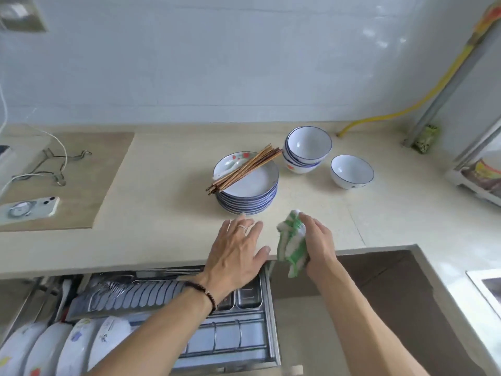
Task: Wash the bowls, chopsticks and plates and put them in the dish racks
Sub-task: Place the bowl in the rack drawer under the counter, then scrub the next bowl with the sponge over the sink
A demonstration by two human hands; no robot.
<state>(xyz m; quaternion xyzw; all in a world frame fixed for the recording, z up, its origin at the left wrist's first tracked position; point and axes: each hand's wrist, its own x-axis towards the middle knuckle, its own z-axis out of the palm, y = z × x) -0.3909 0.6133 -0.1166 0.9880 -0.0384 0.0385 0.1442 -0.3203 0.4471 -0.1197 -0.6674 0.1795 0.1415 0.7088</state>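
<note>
Left hand [238,251] flat, fingers spread, grip on nothing, reaching toward stacked blue-rimmed white plates [248,191] on beige bench [162,213], likely to pull one for washing. Right hand [320,240] grip clamped on green-white cloth [291,241], ready for wiping; brown wooden chopsticks [244,169] across top plate, white blue-rimmed bowls [306,150] behind, pull-out metal dish rack [244,337] open below for loading

Beige kitchen countertop [162,234] w/ a pale tiled wall [217,63] behind. At left, a tan board [89,185] lies flat; on it a white phone [29,210], a bent wire hanger [58,165] & a white cable [58,143]. At right, a yellow hose [423,100] runs down the wall to the counter's back edge, next to a grey pipe [444,90] w/ a green wad [427,138] at its foot.
</note>
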